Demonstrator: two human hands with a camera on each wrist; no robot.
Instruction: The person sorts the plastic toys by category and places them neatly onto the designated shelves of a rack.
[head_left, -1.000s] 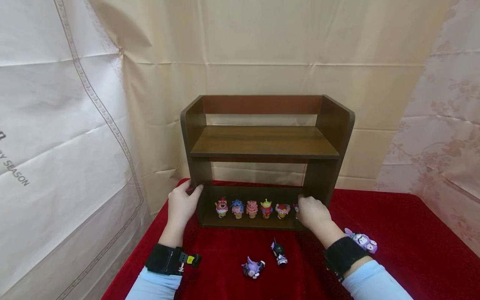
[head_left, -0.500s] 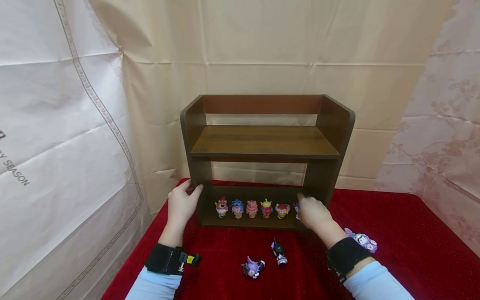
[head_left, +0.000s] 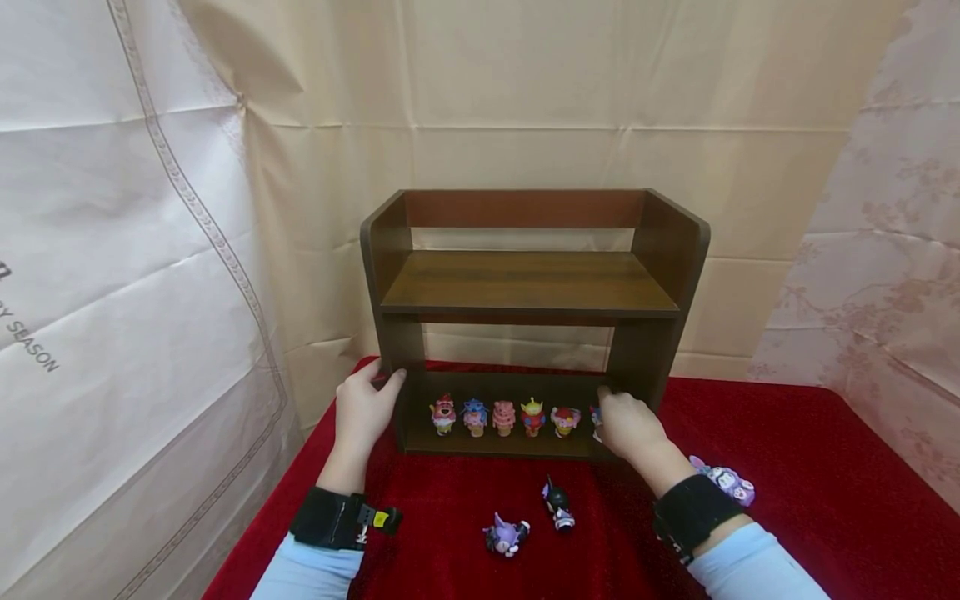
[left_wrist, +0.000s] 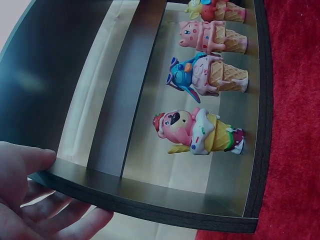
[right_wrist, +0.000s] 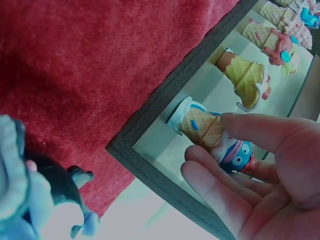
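Observation:
My left hand (head_left: 365,407) grips the left side panel of a dark brown two-tier shelf (head_left: 525,287), thumb inside and fingers outside. At the right end of its lower tier, my right hand (head_left: 630,423) holds a blue-headed ice-cream-cone figurine (right_wrist: 202,127) between thumb and fingers. The figurine's cone base is right at the tier's surface. To its left several cone figurines stand in a row: a pink bear (left_wrist: 177,127), a blue character (left_wrist: 200,77), a pink pig (left_wrist: 205,37), a green-headed one (head_left: 533,417) and a red-and-pink one (head_left: 566,421).
On the red cloth (head_left: 450,517) in front of the shelf lie a purple figurine (head_left: 506,535) and a black-and-purple figurine (head_left: 557,505). Another purple figurine (head_left: 726,483) lies beside my right wrist. Beige cloth (head_left: 517,100) hangs behind the shelf.
My right hand has shifted slightly to the right at the end of the row, still on the blue-headed figurine. My left hand has stayed on the side panel.

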